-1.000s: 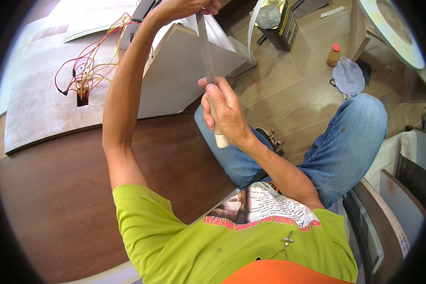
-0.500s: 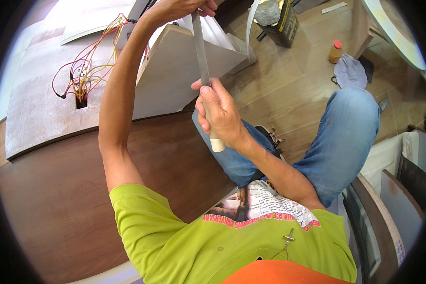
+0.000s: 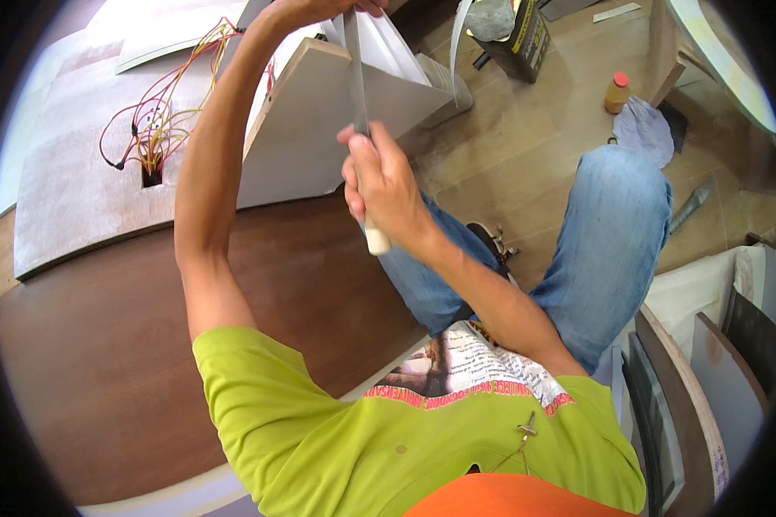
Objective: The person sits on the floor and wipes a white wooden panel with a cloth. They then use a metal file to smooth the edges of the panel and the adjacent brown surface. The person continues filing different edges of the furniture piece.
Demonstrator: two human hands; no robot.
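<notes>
My right hand (image 3: pixel 386 185) wraps round the pale handle of a long flat metal file (image 3: pixel 355 82), its thumb along the top near the blade. The blade points away from me, against the corner edge of a white panel (image 3: pixel 310 129) with a bare wood-coloured rim. At the top border, my left hand (image 3: pixel 353 7) has its fingers curled at the file's far end; part of that hand is cut off by the frame. The handle's cream butt sticks out below my right fist, above my left knee.
Red and yellow wires (image 3: pixel 151 142) come from a square hole in a pale board (image 3: pixel 69 215) at left. A brown wooden surface (image 3: pixel 190 345) lies nearer. On the floor stand a black container (image 3: pixel 522 47) and a red-capped bottle (image 3: pixel 616 93) beside a grey cloth (image 3: pixel 642 129). Several boards (image 3: pixel 724 362) lean at right.
The file and my right hand have shifted slightly up and left, toward the panel. My left hand has risen a little further out of the frame.
</notes>
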